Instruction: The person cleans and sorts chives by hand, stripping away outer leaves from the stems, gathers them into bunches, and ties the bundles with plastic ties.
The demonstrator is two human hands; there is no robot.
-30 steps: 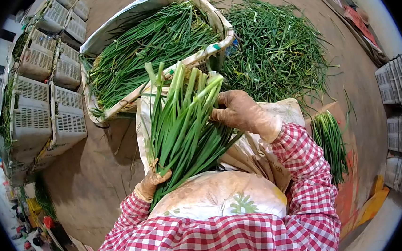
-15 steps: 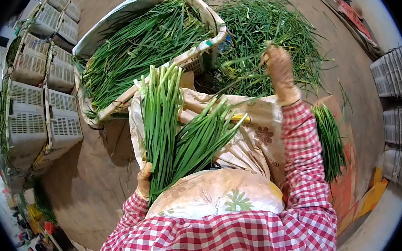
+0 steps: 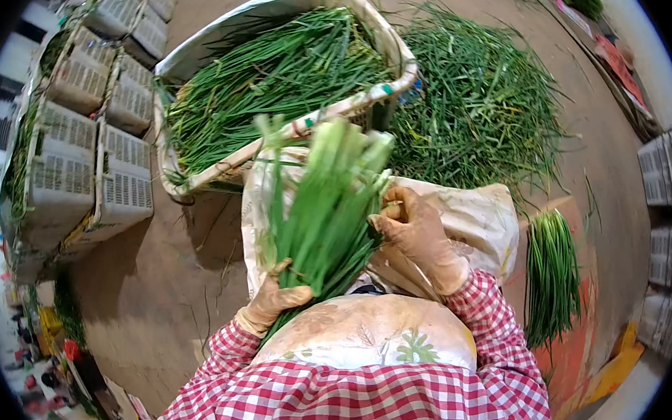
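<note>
A thick bunch of garlic chives (image 3: pixel 325 219) stands over my lap, pale stalk ends up and slightly blurred. My gloved left hand (image 3: pixel 274 300) grips its lower left side, thumb across the leaves. At the bunch's right edge is my gloved right hand (image 3: pixel 423 239), fingers curled in towards the thumb; what they pinch, if anything, is too small to make out. Beneath lies a pale patterned cloth (image 3: pixel 471 215) over my knees. To the right, a separate neat bunch of chives (image 3: pixel 551 276) rests on a reddish-brown board (image 3: pixel 572 349).
Ahead stands a lined crate (image 3: pixel 407 58) heaped with loose chives (image 3: pixel 271 81). Beside it, a pile of green trimmings (image 3: pixel 478 104) covers the floor. Stacked white crates (image 3: pixel 124 171) line the left, and more crates (image 3: pixel 662 172) stand by the right wall.
My right hand has come down and inward from above the trimmings to the bunch's right side. The two spread portions of chives are now gathered together, and my left hand has moved further across them.
</note>
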